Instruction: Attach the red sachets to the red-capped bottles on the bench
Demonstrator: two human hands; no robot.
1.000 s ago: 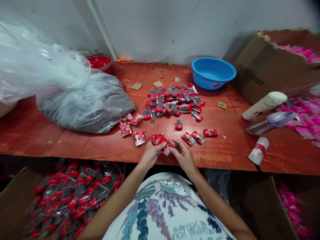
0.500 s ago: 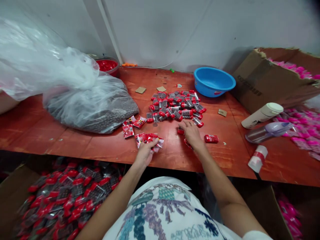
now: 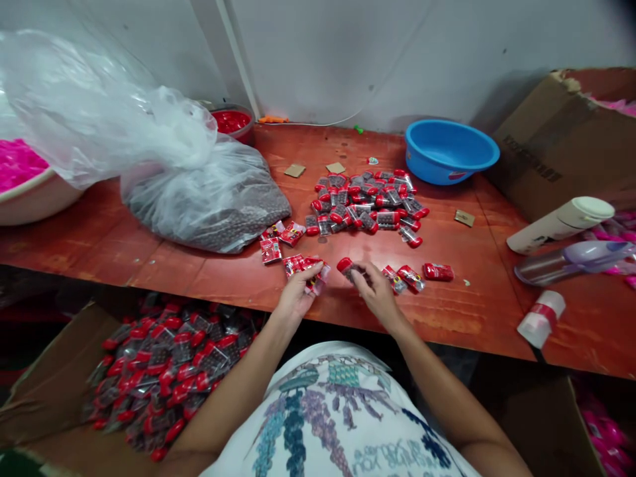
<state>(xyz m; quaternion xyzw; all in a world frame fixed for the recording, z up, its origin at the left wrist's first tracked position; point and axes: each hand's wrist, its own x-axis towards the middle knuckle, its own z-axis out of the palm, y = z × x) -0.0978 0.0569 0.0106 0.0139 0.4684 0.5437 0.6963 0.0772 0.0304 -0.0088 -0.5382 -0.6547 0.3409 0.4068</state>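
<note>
My left hand (image 3: 294, 296) is closed on a bunch of red printed packets (image 3: 307, 268) at the near edge of the red wooden table (image 3: 149, 265). My right hand (image 3: 375, 291) pinches a small red-capped container (image 3: 348, 267) just right of the packets. More red packets (image 3: 279, 240) lie left of my hands. Three wrapped red containers (image 3: 415, 276) lie right of my right hand. A heap of red-capped containers (image 3: 365, 202) sits further back in the middle of the table.
A big clear plastic bag of dark beads (image 3: 199, 192) fills the left. A blue basin (image 3: 450, 151), a red bowl (image 3: 232, 123), cardboard boxes (image 3: 561, 146) and bottles (image 3: 561, 225) stand around. A box of packed red containers (image 3: 163, 371) sits below left.
My right hand reached out to the loose containers, picked one up and drew it back toward the left hand. The left hand kept hold of the packets. The view shifted left.
</note>
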